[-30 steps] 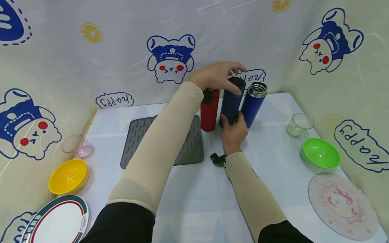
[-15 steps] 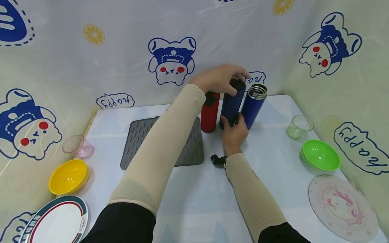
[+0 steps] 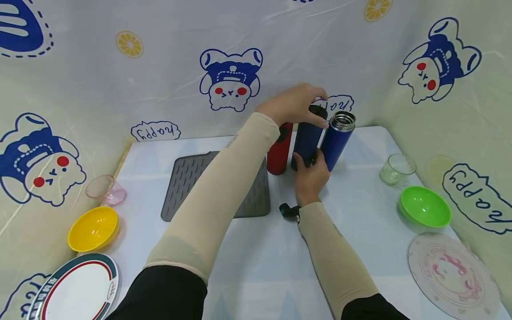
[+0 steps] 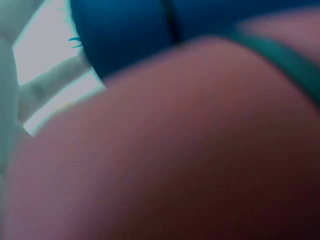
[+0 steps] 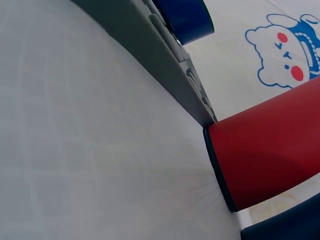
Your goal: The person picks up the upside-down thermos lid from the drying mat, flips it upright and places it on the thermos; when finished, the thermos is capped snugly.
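Observation:
A dark blue insulated bottle (image 3: 307, 141) with a black lid (image 3: 318, 112) stands upright between both hands. My left hand (image 3: 294, 104) grips the lid from above, thumb across the front and fingers behind. Low on the same bottle, my right hand (image 3: 312, 178) holds its body near the base. Just right of it stands a brighter blue bottle (image 3: 338, 141) with an uncovered metal mouth. On the left is a red bottle (image 3: 278, 153), its top partly hidden by my left wrist. The left wrist view is blurred, with a blue bottle (image 4: 130, 35) behind skin.
A grey ridged mat (image 3: 182, 186) lies under my left forearm; a blue cylinder (image 5: 192, 22) is over it in the right wrist view. A pink glass (image 3: 114, 194), yellow bowl (image 3: 94, 229) and plate (image 3: 76, 293) line the left; a clear glass (image 3: 394, 171), green bowl (image 3: 425, 206) and pink-patterned plate (image 3: 452, 275) the right.
My left hand has turned over the lid, its thumb sweeping rightward across the front. The right hand keeps its hold low on the dark blue bottle. The head view has shifted slightly.

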The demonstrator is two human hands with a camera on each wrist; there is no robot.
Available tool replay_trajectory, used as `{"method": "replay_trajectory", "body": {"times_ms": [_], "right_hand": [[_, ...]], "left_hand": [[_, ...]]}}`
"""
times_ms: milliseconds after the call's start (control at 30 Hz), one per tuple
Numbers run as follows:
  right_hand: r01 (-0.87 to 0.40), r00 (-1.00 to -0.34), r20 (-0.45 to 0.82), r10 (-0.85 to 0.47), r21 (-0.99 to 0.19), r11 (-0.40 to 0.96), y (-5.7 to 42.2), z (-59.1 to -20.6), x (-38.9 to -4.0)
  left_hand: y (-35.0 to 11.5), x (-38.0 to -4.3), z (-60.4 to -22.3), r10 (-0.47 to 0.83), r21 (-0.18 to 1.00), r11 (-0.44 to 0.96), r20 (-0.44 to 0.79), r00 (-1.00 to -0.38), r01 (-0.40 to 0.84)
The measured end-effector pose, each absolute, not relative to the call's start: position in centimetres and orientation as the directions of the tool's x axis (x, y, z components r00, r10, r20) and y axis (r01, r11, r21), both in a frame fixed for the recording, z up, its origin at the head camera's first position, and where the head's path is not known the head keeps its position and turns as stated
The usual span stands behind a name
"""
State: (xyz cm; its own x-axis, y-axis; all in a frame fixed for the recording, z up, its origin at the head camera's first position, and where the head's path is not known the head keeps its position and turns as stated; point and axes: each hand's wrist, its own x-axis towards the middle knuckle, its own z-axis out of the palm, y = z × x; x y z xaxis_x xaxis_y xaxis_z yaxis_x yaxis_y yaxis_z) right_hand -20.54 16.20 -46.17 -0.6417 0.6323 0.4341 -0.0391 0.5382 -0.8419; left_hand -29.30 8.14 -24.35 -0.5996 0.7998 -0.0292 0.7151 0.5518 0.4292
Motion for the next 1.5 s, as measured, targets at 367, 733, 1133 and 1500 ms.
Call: {"method": "replay_trajectory", "body": {"times_ms": [367,733,1133,1500], "right_hand": [[-0.030,-0.640,0.428,0.638,-0.844,0.536,16.5,-46.4,-20.6],[-0.045,-0.645,0.432,0.631,-0.845,0.533,16.5,-46.1,-20.6],[-0.032,-0.656,0.420,0.627,-0.846,0.533,16.4,-45.9,-20.4],[-0.030,-0.658,0.440,0.611,-0.826,0.563,16.6,-46.2,-20.3]], "left_hand": [[8.5,-29.4,-24.3,0.806,0.417,0.547,-0.030,-0.591,0.726],[7.9,-28.9,-23.4,0.800,0.387,0.576,-0.086,-0.594,0.720],[7.7,-29.0,-23.8,0.763,0.389,0.618,-0.089,-0.640,0.683],[7.7,-29.3,-23.6,0.808,0.409,0.571,-0.127,-0.575,0.712]]}}
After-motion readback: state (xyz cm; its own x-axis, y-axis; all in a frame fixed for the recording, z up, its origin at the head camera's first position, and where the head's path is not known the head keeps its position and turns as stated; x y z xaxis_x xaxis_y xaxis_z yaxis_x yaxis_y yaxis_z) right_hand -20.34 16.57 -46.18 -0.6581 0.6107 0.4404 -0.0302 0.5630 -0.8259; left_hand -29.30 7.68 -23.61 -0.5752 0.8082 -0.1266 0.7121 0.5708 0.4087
